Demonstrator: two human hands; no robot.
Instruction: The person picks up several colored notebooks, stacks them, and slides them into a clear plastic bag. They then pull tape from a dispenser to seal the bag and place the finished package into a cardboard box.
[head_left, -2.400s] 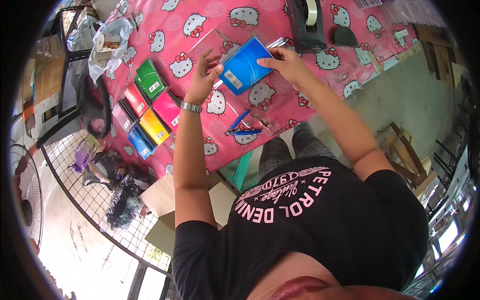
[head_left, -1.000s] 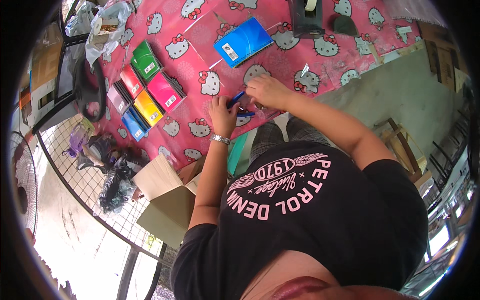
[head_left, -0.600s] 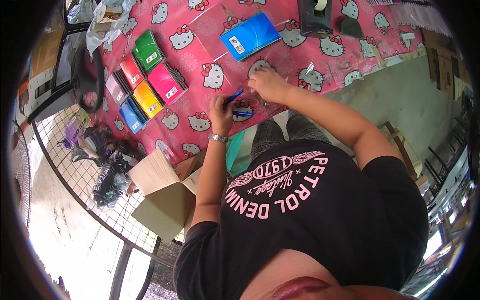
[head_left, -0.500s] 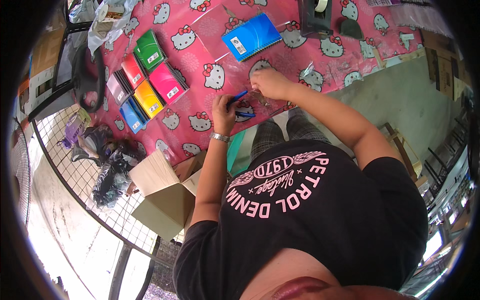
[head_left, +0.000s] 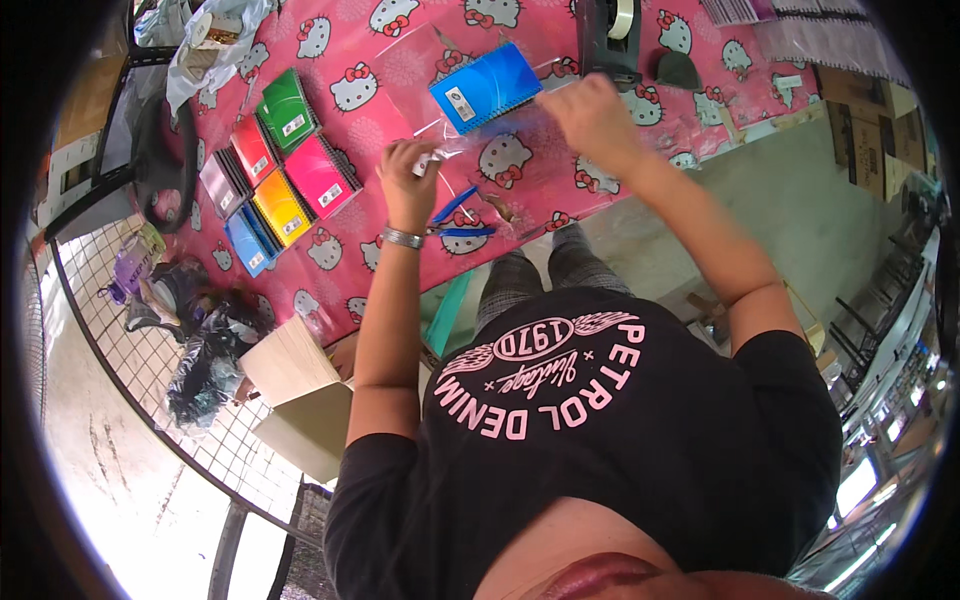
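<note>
My left hand (head_left: 408, 178) is raised over the pink patterned tablecloth, its fingers closed on a small whitish, shiny piece (head_left: 428, 160). What that piece is, I cannot make out. Below it on the cloth lies a tool with two blue handles (head_left: 458, 205) spread in a V; neither hand touches it. Motion smears my right hand (head_left: 592, 122), which is at the right corner of a blue spiral notebook (head_left: 485, 85); its fingers are unclear, and I cannot tell whether they touch the notebook. Clear plastic film (head_left: 400, 95) shows beside the notebook.
Left of my hands lie several spiral notebooks: green (head_left: 287, 110), red (head_left: 254, 147), pink (head_left: 323, 177), yellow (head_left: 283, 207), grey and blue. A black tape dispenser (head_left: 608, 50) and a dark rounded object (head_left: 677, 69) stand at the far right. An open carton (head_left: 300, 385) is below the table.
My left hand has left the blue-handled tool, which lies on the cloth, and moved left and farther up. My right hand has moved up and right towards the blue notebook's corner.
</note>
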